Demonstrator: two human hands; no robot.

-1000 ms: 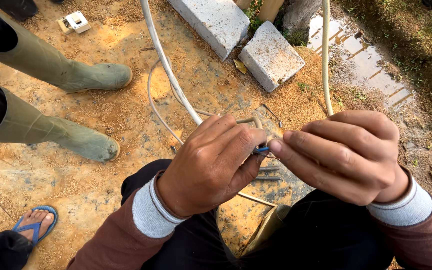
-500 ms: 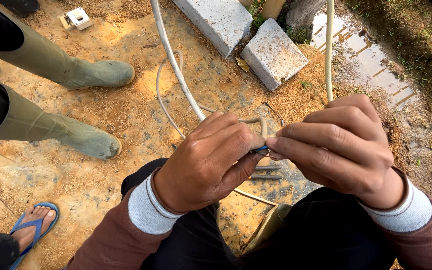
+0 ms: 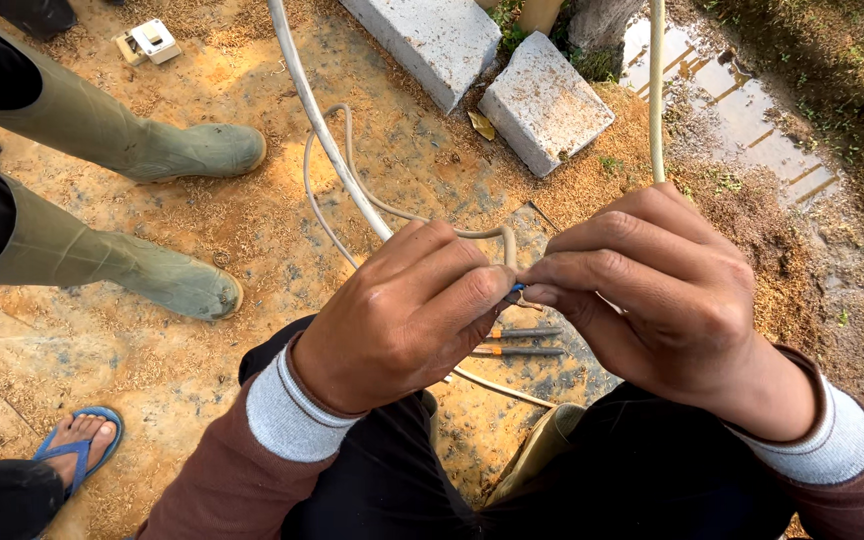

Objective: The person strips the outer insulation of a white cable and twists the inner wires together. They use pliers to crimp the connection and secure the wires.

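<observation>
Between the fingertips, mostly hidden: a tiny blue wire end (image 3: 517,288), pinched by left hand (image 3: 402,315) and right hand (image 3: 652,290) together. Just above it, a smooth cream cable (image 3: 327,150) looping over sandy, gritty ground. Below it, orange-handled pliers (image 3: 517,342), partly covered. Farther above, rough grey blocks (image 3: 542,105).

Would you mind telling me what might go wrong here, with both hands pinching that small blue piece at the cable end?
1. The blue piece is tiny and almost hidden between the left hand and right hand; a slipped grip could drop it into the sawdust-strewn ground.
2. The pale cable loops near the green boots of a person standing close, who might snag it.
3. The puddle lies near the cable's other run.
</observation>
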